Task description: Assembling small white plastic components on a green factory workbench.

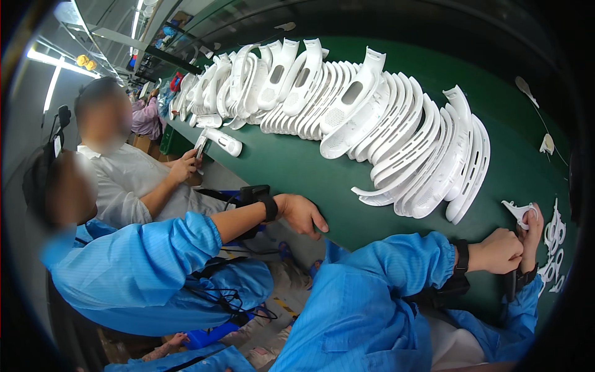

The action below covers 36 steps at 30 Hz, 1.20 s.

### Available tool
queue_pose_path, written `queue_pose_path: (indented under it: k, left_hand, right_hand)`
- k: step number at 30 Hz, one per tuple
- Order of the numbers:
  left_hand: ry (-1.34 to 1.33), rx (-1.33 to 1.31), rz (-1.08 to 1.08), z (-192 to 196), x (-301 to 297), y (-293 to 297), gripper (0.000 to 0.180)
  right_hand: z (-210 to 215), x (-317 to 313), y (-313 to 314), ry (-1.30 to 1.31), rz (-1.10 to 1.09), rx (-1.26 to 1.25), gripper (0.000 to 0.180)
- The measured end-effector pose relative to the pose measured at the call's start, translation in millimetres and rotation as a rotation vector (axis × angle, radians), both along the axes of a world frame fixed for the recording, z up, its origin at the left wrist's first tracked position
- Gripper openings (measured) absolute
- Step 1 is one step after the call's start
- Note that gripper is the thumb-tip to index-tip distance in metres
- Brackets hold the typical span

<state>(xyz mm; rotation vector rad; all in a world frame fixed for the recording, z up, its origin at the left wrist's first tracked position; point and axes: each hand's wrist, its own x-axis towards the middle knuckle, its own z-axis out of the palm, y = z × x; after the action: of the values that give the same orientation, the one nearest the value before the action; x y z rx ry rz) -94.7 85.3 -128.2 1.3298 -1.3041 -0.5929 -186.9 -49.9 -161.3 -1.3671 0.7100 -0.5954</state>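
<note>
Over the table's right end, my right hand [531, 239] grips a small white plastic part [518, 214] with a ring and a pointed arm. My left hand [497, 252] is closed in a fist beside the right wrist. Its fingers hide whatever they may hold. Several more small white ringed parts [553, 239] lie on the green table [273, 180] just right of my hands. Beyond my hands, a long curving row of white plastic shells [427, 149] stands on the table, some with slots and perforated ends.
To the left, a co-worker in blue [142, 266] rests a hand [302, 215] at the table edge. Farther along, a person in white [124, 183] holds a phone-like object [200, 146] near a loose white shell [223, 142]. A thin cord [540, 118] lies at the far right.
</note>
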Motion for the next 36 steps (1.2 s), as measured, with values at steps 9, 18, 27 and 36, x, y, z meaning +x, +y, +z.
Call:
queue_pose_path:
  k: [9, 18, 27, 36]
  left_hand:
    - [-0.064, 0.019, -0.036, 2.8, 1.9, 2.1, 0.019]
    - [-0.090, 0.024, -0.036, 1.2, 1.4, 2.7, 0.020]
    - [-0.097, 0.020, -0.040, 2.7, 2.0, 4.6, 0.020]
    - [-0.118, 0.006, -0.031, 1.1, -0.1, 2.3, 0.021]
  right_hand:
    - [14.3, 3.2, 4.6, 0.073, 0.156, -0.163, 0.035]
    - [17.8, 5.8, 7.6, 0.096, 0.174, -0.191, 0.036]
    - [17.5, 4.0, 7.7, 0.105, 0.207, -0.181, 0.036]
    - [15.8, 2.3, 6.4, 0.093, 0.179, -0.179, 0.037]
